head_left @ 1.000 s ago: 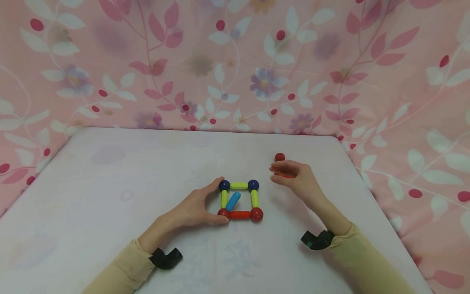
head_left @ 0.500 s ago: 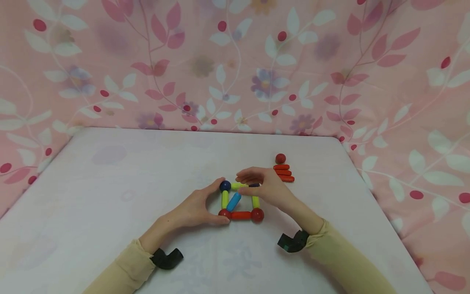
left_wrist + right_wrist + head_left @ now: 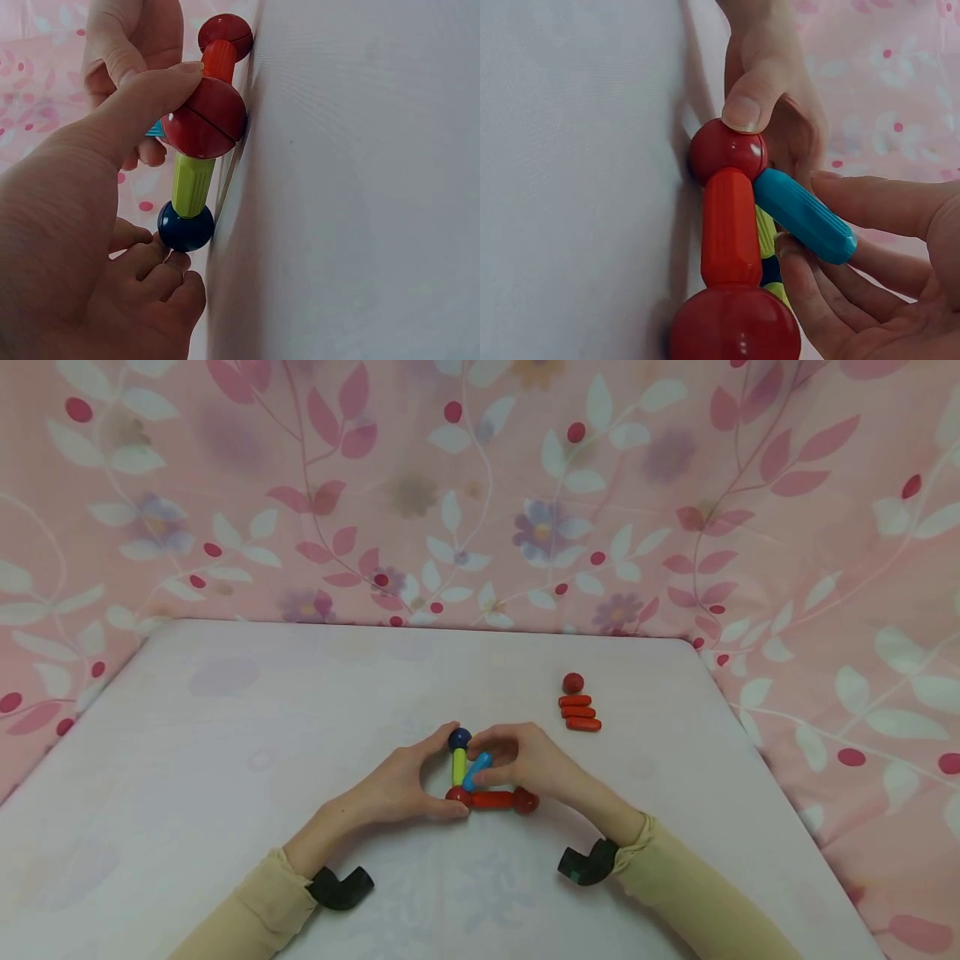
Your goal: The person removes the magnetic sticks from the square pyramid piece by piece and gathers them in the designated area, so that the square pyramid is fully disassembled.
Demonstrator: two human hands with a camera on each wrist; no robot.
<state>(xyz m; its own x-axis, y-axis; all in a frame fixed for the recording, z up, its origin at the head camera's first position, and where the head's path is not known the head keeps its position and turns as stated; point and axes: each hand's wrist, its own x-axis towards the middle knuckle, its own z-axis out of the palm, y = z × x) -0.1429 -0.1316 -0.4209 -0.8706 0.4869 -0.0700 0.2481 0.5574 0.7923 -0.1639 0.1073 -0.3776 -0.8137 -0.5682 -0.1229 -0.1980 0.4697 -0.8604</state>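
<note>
A square frame of balls and rods lies on the white table. My left hand (image 3: 401, 785) holds its left side, thumb on a red ball (image 3: 206, 116) and fingertips against a dark blue ball (image 3: 186, 226). Between those two balls runs a yellow-green rod (image 3: 192, 184). A red rod (image 3: 730, 225) joins the held red ball to another red ball (image 3: 527, 800) at the near right corner. From the held ball a blue rod (image 3: 802, 214) slants upward. My right hand (image 3: 536, 764) pinches this rod between thumb and fingers, hiding the frame's far right part in the head view.
Beyond my right hand, three loose red rods (image 3: 579, 712) lie in a stack-like row, with a single red ball (image 3: 573, 682) behind them. The table (image 3: 315, 685) ends at a pink floral cloth (image 3: 480, 493).
My right hand has come left and nearer from beside the loose red rods, over the frame, and now pinches the blue rod. My left hand has kept its place.
</note>
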